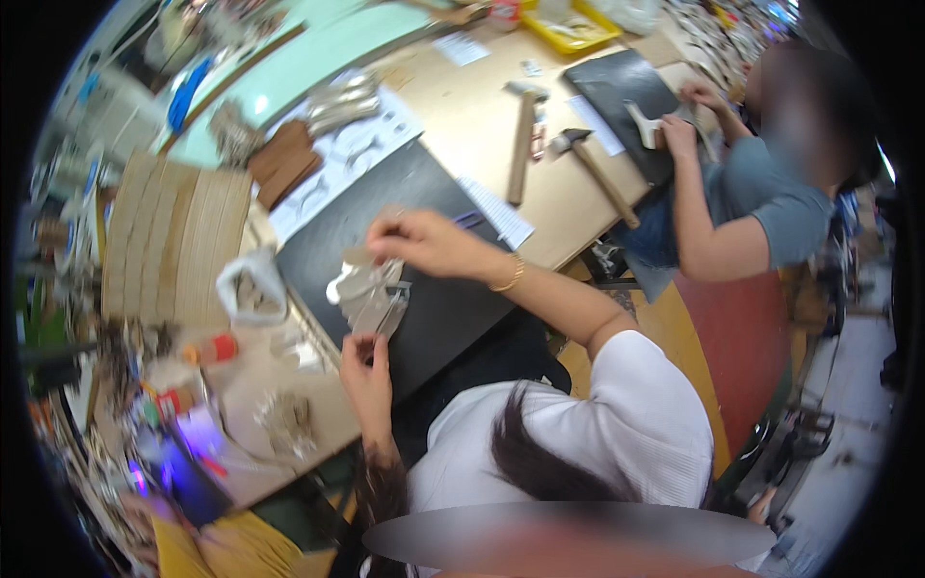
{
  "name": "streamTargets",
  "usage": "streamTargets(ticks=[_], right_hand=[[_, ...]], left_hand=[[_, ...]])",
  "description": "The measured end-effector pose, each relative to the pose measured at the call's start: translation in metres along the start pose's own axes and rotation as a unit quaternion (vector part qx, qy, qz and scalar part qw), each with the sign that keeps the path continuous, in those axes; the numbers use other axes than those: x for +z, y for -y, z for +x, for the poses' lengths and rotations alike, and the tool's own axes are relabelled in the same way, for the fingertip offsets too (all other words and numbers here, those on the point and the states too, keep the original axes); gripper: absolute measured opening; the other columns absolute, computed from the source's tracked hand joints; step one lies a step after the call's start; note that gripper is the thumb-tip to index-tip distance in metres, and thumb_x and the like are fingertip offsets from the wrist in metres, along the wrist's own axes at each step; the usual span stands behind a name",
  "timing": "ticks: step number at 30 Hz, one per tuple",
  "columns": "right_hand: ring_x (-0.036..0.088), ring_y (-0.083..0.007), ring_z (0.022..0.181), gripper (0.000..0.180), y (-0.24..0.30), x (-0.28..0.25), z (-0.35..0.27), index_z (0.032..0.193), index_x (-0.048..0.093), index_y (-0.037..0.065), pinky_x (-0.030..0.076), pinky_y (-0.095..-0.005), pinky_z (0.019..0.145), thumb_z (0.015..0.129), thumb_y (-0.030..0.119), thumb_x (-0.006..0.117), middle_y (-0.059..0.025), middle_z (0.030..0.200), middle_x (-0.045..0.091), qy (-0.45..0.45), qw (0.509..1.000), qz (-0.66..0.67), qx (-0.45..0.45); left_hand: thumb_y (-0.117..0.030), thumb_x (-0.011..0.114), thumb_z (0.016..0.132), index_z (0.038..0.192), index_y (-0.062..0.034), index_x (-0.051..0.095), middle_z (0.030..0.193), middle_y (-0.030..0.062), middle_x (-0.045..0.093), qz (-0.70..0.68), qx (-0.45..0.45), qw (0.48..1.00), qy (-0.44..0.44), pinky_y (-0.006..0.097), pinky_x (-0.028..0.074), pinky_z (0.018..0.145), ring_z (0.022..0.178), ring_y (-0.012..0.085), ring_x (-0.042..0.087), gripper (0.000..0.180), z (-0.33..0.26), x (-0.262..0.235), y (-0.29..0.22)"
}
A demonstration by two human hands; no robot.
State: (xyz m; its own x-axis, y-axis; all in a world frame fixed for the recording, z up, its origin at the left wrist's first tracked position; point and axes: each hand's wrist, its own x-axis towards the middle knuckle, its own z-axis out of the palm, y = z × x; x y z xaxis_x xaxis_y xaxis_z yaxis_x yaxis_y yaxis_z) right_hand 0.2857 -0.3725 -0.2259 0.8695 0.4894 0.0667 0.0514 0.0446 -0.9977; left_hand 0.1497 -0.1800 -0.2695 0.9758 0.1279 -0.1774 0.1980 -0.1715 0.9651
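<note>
Over a black work mat point(443, 308), my left hand point(366, 374) pinches the near end of a pale, shiny, irregularly shaped flat piece point(371, 297). Its material cannot be made out, and whether it is one piece or several overlapping ones is unclear. At its far end my right hand point(416, 241) is closed, with thumb and fingers pressed together on a small beige scrap point(357, 255). The scrap lies against the pale piece, and the fingers partly hide it. A gold-coloured bracelet point(512, 273) circles my right wrist.
Left stand stacked tan strips point(173, 241), a white plastic bag point(252, 287) and an orange-red bottle point(210, 349). Brown pieces point(284, 164) lie beyond the mat. Rightward are a hammer point(599, 175), a wooden bar point(521, 149) and a co-worker point(732, 212) handling a white piece. A yellow tray point(573, 43) sits behind.
</note>
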Motion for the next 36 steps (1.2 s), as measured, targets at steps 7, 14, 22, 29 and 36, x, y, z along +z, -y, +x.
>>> streamTargets(ticks=[7,14,22,29,36], right_hand=[[0.052,-0.0098,0.099,0.014,0.003,0.004,-0.021,0.092,0.061,0.004,0.042,-0.0248,0.088,0.095,0.017,0.062,-0.0032,0.108,0.056,0.084,0.995,-0.012,0.046],[0.052,-0.0182,0.105,0.021,0.019,0.032,-0.024,0.087,0.065,0.005,0.041,-0.0319,0.093,0.090,0.025,0.067,-0.0051,0.111,0.055,0.179,0.981,-0.066,0.039],[0.057,-0.0149,0.093,0.015,0.024,0.051,-0.028,0.088,0.067,0.003,0.044,-0.0293,0.088,0.086,0.017,0.071,-0.0042,0.106,0.058,0.115,0.990,-0.078,0.021],[0.059,-0.0156,0.090,0.014,0.029,0.052,-0.028,0.086,0.066,0.002,0.045,-0.0295,0.085,0.085,0.015,0.071,-0.0052,0.099,0.063,0.108,0.989,-0.103,0.015],[0.062,-0.0172,0.088,0.013,0.032,0.054,-0.027,0.085,0.065,0.001,0.046,-0.0299,0.083,0.084,0.013,0.071,-0.0064,0.094,0.066,0.104,0.988,-0.116,0.012]], left_hand=[[-0.005,0.059,0.094,0.122,0.0056,0.054,0.096,0.0142,0.064,-0.236,-0.098,0.967,0.005,0.026,0.055,0.065,0.078,0.0199,0.069,0.030,0.004,-0.017,-0.013],[0.000,0.058,0.093,0.126,0.0061,0.052,0.099,0.0153,0.064,-0.256,-0.062,0.964,0.033,0.028,0.057,0.073,0.086,0.0207,0.069,0.034,-0.008,-0.034,-0.038],[0.006,0.056,0.092,0.130,0.0071,0.049,0.112,0.0179,0.062,-0.296,-0.020,0.953,0.057,0.031,0.057,0.085,0.098,0.0247,0.068,0.039,-0.023,-0.034,-0.056],[0.010,0.050,0.092,0.131,0.0041,0.049,0.111,0.0102,0.059,-0.289,-0.042,0.954,0.071,0.026,0.053,0.086,0.103,0.0206,0.066,0.040,-0.026,-0.037,-0.061],[0.011,0.050,0.091,0.131,0.0042,0.049,0.108,0.0086,0.058,-0.299,-0.035,0.951,0.067,0.026,0.053,0.086,0.103,0.0205,0.066,0.041,-0.029,-0.038,-0.063]])
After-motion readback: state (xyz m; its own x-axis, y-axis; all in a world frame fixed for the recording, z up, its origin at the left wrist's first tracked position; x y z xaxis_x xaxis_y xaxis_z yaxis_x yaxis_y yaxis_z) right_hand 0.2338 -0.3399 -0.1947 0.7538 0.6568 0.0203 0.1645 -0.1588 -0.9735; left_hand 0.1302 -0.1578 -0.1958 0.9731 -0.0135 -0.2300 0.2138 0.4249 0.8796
